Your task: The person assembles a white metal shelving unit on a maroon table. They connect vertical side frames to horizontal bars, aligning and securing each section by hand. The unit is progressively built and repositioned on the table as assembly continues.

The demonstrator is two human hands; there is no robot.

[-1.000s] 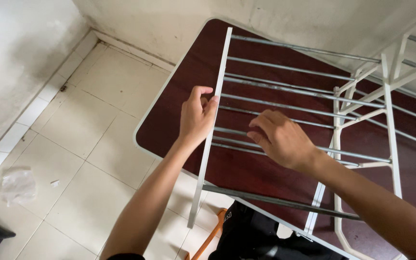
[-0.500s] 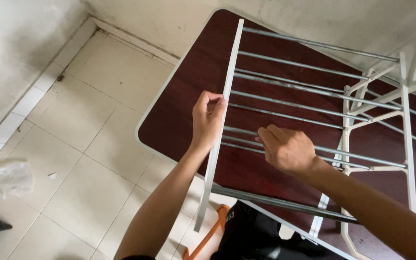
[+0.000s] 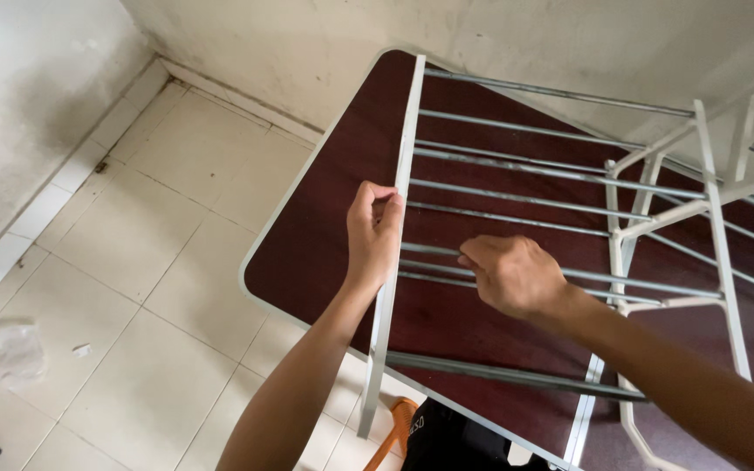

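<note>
- A dark maroon table top [image 3: 325, 227] with a pale rim is seen from above, pushed into the corner of a room with stained whitish walls [image 3: 37, 96].
- The floor [image 3: 150, 262] is laid with cream tiles, and a crumpled clear plastic bag [image 3: 6, 353] lies on it at the lower left.
- A white clothes drying rack [image 3: 709, 218] with grey metal rods is held over the table; its wing stretches from the left side bar [image 3: 399, 201] to the upright frame on the right.
- The left hand [image 3: 373, 234] is closed around the white side bar, fingers curled over it.
- The right hand [image 3: 508, 275] is closed on one of the lower rods [image 3: 639, 281], fingers bent around it, near the middle of the wing.
- An orange hanger [image 3: 386, 436] and a black cloth [image 3: 447, 436] are seen below the table's near edge.
- Compared with half a second earlier, the right hand's fingers are curled tighter on the rod, the left hand is placed a little lower in view, and the rack's far end is seen lower, with more wall showing above it.
- Counted: two hands, one rack, one table, one bag, one hanger; about nine rods are visible across the wing, though the close pairs are hard to separate.
</note>
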